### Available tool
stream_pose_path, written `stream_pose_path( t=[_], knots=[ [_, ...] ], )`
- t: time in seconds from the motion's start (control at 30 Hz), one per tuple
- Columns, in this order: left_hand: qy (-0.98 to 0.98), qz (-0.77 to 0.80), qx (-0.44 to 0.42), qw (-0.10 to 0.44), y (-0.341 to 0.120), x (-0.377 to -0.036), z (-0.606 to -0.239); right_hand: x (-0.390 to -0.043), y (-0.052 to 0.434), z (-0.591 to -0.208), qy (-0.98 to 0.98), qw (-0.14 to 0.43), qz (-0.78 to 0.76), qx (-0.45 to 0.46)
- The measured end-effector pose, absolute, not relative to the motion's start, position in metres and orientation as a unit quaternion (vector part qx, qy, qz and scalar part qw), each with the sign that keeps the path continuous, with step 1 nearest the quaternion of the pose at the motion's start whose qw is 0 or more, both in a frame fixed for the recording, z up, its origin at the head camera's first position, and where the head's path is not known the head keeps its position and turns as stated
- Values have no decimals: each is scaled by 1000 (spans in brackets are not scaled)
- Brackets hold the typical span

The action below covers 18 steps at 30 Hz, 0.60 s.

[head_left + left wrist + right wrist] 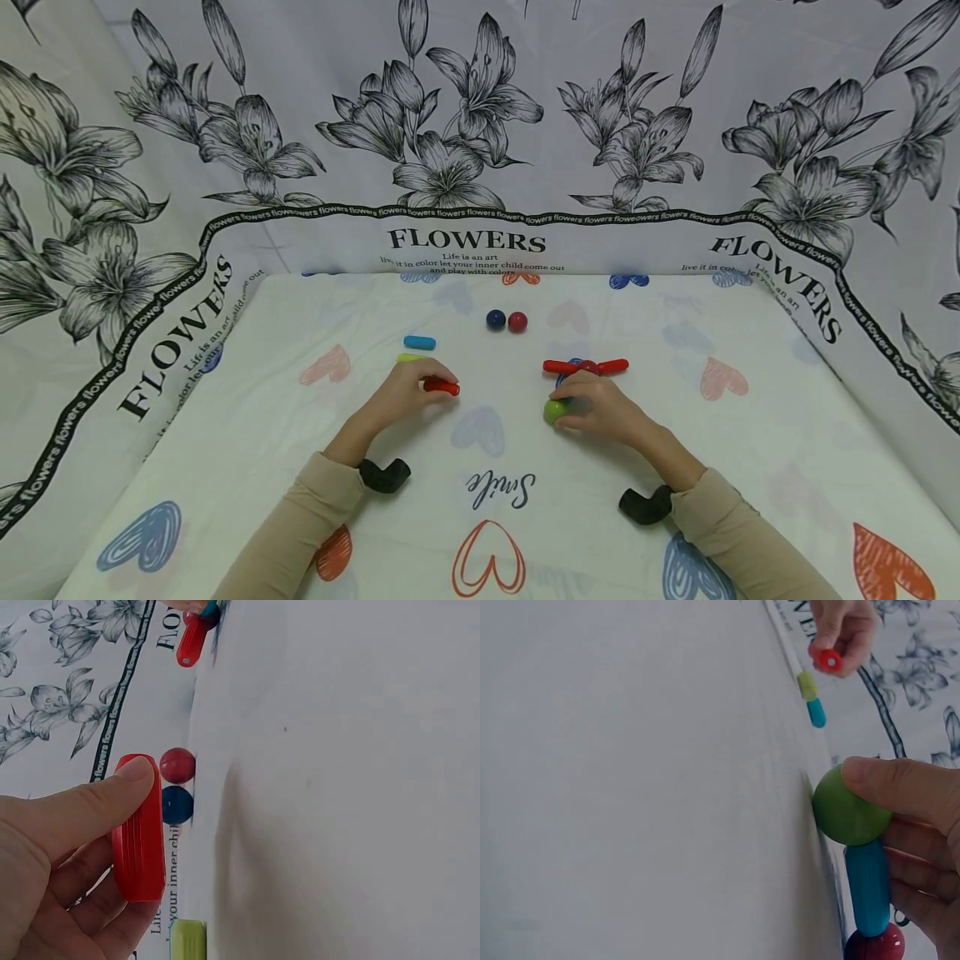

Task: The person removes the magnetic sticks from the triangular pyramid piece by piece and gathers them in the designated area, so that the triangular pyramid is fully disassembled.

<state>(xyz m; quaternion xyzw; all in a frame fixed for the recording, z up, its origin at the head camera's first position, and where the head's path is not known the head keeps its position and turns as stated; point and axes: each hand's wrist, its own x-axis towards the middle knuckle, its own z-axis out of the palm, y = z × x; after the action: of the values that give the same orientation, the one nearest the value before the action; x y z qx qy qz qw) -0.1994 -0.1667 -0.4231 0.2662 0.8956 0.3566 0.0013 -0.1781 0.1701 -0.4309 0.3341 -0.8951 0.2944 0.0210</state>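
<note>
My left hand point(405, 392) pinches a red stick point(441, 387) between thumb and curled fingers, just above the table point(750, 467); the left wrist view shows its ribbed side under my thumb. A yellow-green stick point(408, 357) lies just behind that hand, partly hidden by it, and a blue stick point(419, 342) lies a little farther back. My right hand point(596, 408) curls round a green ball point(553, 410) that touches the table. The right wrist view shows a blue stick point(868, 886) joined to the ball and running to a dark red ball point(876, 946); from the head camera my fingers hide most of it. A red bar point(585, 366) lies just behind the right hand. A dark blue ball point(495, 319) and a red ball point(517, 322) sit touching, well back.
</note>
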Motion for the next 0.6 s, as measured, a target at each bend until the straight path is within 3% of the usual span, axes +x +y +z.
stream_pose_path(
  t=[0.6],
  knots=[
    [917,325,228,-30,-196,-203,-430,-181,171,-432,-893,14,302,333]
  ],
)
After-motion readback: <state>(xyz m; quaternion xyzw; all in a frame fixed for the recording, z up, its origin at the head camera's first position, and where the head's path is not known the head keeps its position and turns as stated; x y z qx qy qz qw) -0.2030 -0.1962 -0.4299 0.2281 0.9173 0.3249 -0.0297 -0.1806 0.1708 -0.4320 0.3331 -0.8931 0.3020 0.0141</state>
